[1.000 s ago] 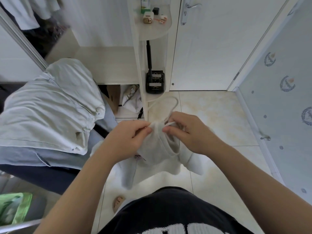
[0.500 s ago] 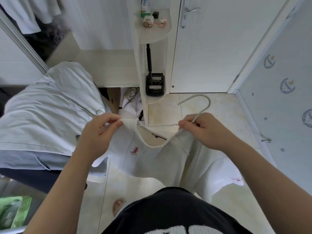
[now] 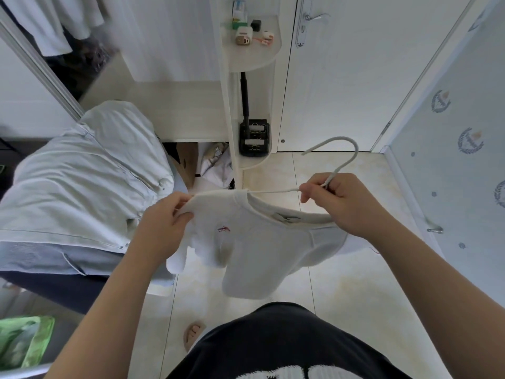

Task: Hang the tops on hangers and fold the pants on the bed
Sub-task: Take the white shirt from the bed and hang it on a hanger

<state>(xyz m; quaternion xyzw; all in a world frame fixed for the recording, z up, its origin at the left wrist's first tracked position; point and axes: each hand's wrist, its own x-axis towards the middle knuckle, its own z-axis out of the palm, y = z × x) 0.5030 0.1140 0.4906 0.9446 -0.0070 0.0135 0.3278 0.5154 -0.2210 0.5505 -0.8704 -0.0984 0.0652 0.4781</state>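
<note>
Between both hands' fingers (image 3: 314,191), the white top (image 3: 254,250) hangs on its hanger (image 3: 341,160)

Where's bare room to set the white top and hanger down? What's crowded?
Free: beige floor tiles between white door and blue patterned wall; front of rounded white upper shelf, ahead of small gadgets. Crowded: left side, heaped with pale garments; lower shelf filled by black box.

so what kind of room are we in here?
Probably a bedroom at home: a bed with clothes laid on it, garments hanging in an open wardrobe at upper left, and a white door with a lever handle straight ahead.
</note>
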